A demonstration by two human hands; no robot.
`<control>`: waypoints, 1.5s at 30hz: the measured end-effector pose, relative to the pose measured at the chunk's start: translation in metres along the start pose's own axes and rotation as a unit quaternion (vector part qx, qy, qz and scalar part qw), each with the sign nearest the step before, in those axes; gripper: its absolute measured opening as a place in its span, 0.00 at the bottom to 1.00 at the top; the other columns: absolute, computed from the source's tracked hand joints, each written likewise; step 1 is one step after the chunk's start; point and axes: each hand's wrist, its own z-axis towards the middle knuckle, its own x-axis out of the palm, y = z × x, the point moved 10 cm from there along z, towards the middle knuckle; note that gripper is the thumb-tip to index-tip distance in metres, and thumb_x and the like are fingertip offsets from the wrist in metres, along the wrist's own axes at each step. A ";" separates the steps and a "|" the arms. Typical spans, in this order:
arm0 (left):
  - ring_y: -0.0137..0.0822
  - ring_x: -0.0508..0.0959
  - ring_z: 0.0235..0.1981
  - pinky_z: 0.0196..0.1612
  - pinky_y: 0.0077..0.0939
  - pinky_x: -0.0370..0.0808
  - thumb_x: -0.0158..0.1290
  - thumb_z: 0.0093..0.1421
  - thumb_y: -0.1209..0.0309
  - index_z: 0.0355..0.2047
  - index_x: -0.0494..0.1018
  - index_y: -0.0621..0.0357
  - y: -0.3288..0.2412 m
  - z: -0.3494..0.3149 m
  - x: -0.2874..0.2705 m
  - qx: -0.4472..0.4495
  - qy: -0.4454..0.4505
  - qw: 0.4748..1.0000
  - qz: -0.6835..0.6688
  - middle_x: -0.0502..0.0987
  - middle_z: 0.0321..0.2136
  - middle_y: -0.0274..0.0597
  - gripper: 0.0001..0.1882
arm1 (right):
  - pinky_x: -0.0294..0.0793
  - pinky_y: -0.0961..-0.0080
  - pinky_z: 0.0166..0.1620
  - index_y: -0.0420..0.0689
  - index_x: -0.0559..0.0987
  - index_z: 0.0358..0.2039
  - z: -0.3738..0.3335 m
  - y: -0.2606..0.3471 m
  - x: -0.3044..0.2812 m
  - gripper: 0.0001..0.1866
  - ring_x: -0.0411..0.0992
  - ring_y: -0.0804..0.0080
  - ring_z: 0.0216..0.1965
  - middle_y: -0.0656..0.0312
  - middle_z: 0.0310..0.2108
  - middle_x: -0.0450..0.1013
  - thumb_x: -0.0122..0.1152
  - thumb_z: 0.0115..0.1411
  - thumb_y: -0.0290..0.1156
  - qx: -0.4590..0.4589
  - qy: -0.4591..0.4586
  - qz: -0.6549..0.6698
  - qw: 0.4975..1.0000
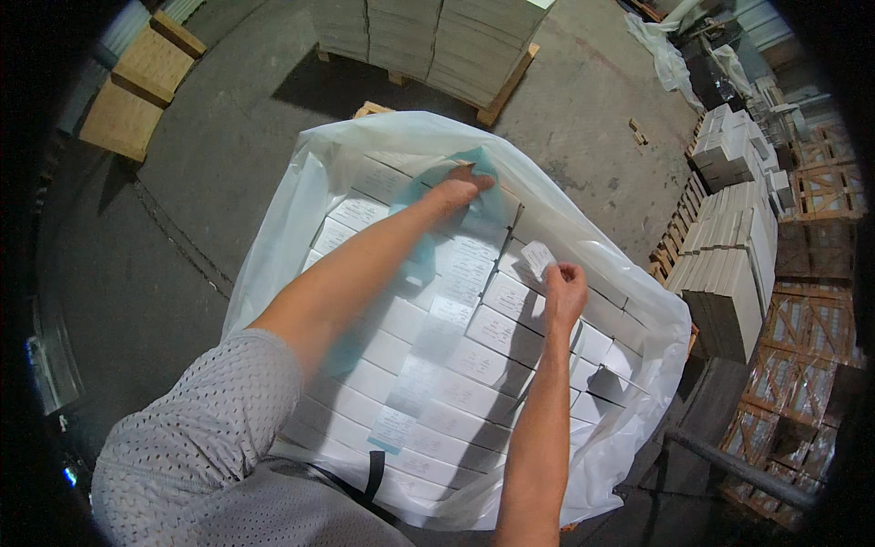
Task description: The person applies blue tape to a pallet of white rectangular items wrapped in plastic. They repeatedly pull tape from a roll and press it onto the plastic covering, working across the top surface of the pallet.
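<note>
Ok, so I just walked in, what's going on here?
A person is bent over a load of white boxes inside translucent plastic sheeting. Their right hand pinches a small white printed label above the boxes on the right. Their left hand reaches to the far side, at a bluish translucent film; whether it grips the film is hard to tell. Several box tops carry print, and the sheeting is open at the top.

A grey block stack (437, 46) is sitting on a wooden pallet (510, 84), shadowing the concrete floor (583, 137). Plywood panels (117, 117) are resting off left. Over right, white boxes (726, 150) are standing near pale slabs (715, 246), slatted crates (791, 342) are lining up beyond, plastic sheeting (663, 56) is crumpling, wood scraps (638, 133) are lying loose.
</note>
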 end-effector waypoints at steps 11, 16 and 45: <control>0.46 0.74 0.52 0.56 0.34 0.68 0.54 0.60 0.52 0.56 0.69 0.63 0.000 0.001 -0.008 0.020 -0.024 0.999 -0.013 0.75 0.51 0.53 0.32 | 0.74 0.60 0.43 0.40 0.80 0.36 0.055 0.032 0.031 0.15 0.78 0.50 0.37 0.49 0.32 0.79 0.61 0.51 0.37 -0.063 0.044 -0.169 0.983; 0.51 0.71 0.57 0.61 0.36 0.65 0.53 0.60 0.52 0.58 0.67 0.62 0.001 0.000 -0.006 -0.003 -0.011 1.000 0.001 0.72 0.55 0.56 0.32 | 0.74 0.57 0.43 0.44 0.80 0.40 0.054 0.029 0.039 0.16 0.77 0.49 0.39 0.51 0.35 0.79 0.63 0.52 0.38 -0.084 0.028 -0.252 0.964; 0.40 0.75 0.43 0.49 0.35 0.70 0.56 0.61 0.55 0.48 0.75 0.60 0.035 0.018 0.000 -0.044 -0.025 0.984 -0.172 0.78 0.42 0.41 0.23 | 0.72 0.65 0.49 0.37 0.79 0.42 -0.175 0.026 -0.031 0.13 0.75 0.56 0.44 0.50 0.40 0.78 0.59 0.62 0.33 -0.048 0.008 0.003 0.999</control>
